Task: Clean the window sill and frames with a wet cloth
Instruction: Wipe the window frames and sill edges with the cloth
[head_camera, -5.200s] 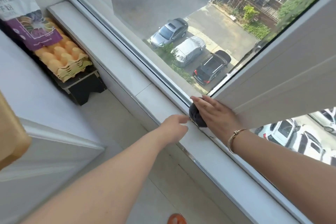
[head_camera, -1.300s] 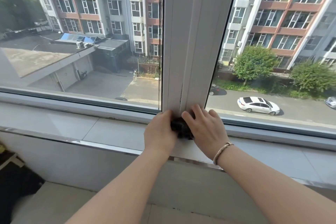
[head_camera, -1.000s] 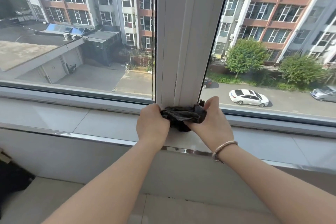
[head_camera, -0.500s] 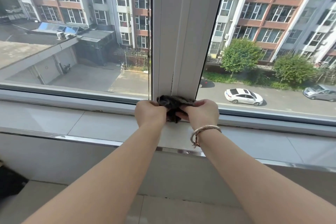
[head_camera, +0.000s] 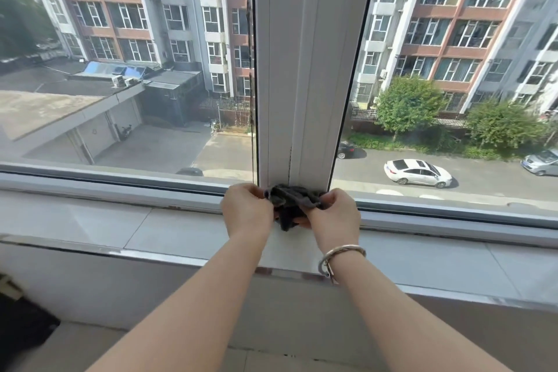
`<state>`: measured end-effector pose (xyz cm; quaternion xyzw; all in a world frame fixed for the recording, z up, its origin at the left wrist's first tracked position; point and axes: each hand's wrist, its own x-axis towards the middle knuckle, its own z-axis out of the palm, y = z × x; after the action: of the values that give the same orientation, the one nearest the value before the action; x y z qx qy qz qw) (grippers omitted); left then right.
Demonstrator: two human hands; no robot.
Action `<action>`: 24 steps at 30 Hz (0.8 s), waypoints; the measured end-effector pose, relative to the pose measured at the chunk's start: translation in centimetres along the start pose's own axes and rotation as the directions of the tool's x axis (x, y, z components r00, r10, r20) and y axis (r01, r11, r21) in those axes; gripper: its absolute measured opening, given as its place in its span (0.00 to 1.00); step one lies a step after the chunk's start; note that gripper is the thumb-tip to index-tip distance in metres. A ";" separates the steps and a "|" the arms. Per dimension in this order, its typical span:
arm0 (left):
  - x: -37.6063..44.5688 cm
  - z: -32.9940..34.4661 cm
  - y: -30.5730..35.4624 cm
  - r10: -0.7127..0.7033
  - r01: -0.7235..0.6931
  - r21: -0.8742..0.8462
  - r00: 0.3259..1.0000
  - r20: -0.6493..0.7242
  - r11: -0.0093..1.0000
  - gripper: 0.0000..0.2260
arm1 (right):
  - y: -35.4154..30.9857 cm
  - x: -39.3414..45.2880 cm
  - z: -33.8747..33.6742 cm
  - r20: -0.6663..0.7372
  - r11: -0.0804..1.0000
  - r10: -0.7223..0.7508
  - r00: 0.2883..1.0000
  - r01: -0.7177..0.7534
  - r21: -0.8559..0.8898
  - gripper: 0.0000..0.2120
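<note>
A dark grey crumpled cloth (head_camera: 290, 202) hangs between my two hands at the foot of the white vertical window frame (head_camera: 305, 69). My left hand (head_camera: 247, 210) pinches its left edge with curled fingers. My right hand (head_camera: 335, 214), with a metal bracelet on the wrist, grips its right side. The cloth sits just above the grey tiled window sill (head_camera: 151, 226), close to the lower horizontal frame rail (head_camera: 120, 187).
A metal trim strip (head_camera: 136, 254) runs along the sill's front edge. Glass panes lie on both sides of the vertical frame. A dark object (head_camera: 21, 326) sits on the floor at the lower left.
My head has turned from looking down along the sill to facing the vertical frame. Both hands now hold the cloth and have spread it a little between them over the last second.
</note>
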<state>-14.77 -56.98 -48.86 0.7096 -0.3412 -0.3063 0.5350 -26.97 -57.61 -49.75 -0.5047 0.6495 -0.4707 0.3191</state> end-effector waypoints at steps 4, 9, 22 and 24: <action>0.2 0.5 -2.3 -0.046 0.046 -0.020 0.999 -0.003 0.999 0.11 | 1.9 0.1 0.7 0.037 0.993 0.069 0.997 -0.065 -0.099 0.08; -0.8 -0.7 1.5 0.053 -0.053 0.004 0.995 -0.081 0.999 0.13 | -0.6 0.5 1.1 -0.024 0.998 0.018 1.000 -0.017 0.057 0.08; 0.5 -4.2 15.7 0.309 -0.310 0.000 0.948 -0.078 0.951 0.08 | -15.3 1.8 -4.6 -0.037 0.895 -0.136 0.990 0.139 0.423 0.13; 0.2 -4.5 17.6 0.332 -0.332 0.019 0.939 -0.090 0.943 0.07 | -16.9 2.3 -5.2 -0.036 0.892 -0.137 0.990 0.140 0.430 0.13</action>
<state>-13.81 -58.03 -30.70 0.6562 -0.4316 -0.1782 0.5927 -26.26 -59.07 -32.03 -0.4653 0.4925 -0.6255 0.3868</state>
